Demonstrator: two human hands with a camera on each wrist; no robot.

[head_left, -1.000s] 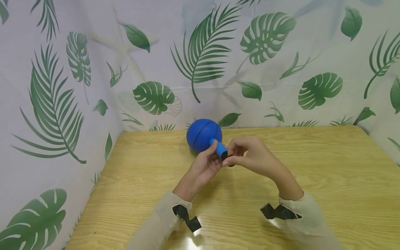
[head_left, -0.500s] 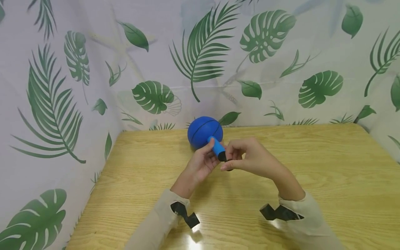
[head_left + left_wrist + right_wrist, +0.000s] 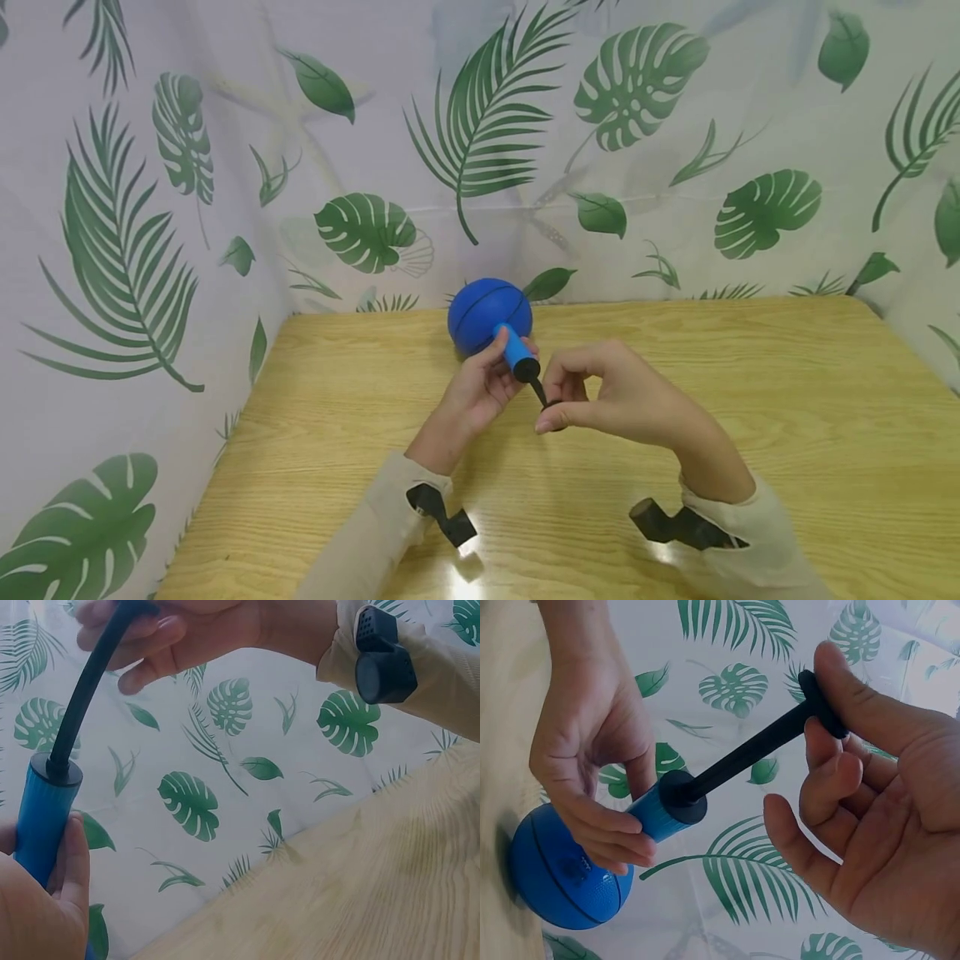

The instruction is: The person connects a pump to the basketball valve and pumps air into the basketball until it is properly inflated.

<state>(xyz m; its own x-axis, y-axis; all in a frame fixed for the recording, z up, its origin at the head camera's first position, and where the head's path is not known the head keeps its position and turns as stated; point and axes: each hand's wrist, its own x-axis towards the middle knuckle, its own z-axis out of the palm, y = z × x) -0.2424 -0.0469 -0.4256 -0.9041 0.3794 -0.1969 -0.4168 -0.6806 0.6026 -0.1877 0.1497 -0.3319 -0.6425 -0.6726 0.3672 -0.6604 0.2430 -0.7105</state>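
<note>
A small blue hand pump (image 3: pixel 517 352) with a black end cap points from the ball toward me. My left hand (image 3: pixel 480 387) grips its barrel, thumb on top and fingers underneath. The black plunger rod (image 3: pixel 750 750) is drawn well out of the barrel. At its end, my right hand (image 3: pixel 615 396) pinches the black T-shaped handle (image 3: pixel 821 705) between thumb and fingers. A blue ball with black seam lines (image 3: pixel 487 312) sits on the table right at the pump's far end. The spot where pump and ball meet is mostly hidden by the left hand.
The wood-grain table (image 3: pixel 337 417) reaches back to a white cloth wall (image 3: pixel 517 258) printed with green leaves; the ball stands near that rear edge. Black cameras (image 3: pixel 442 512) are strapped at both sleeve cuffs.
My right hand has moved toward me, pulling the handle away from the barrel, so the rod now shows. The left hand keeps its grip, and the ball stays nearly in place.
</note>
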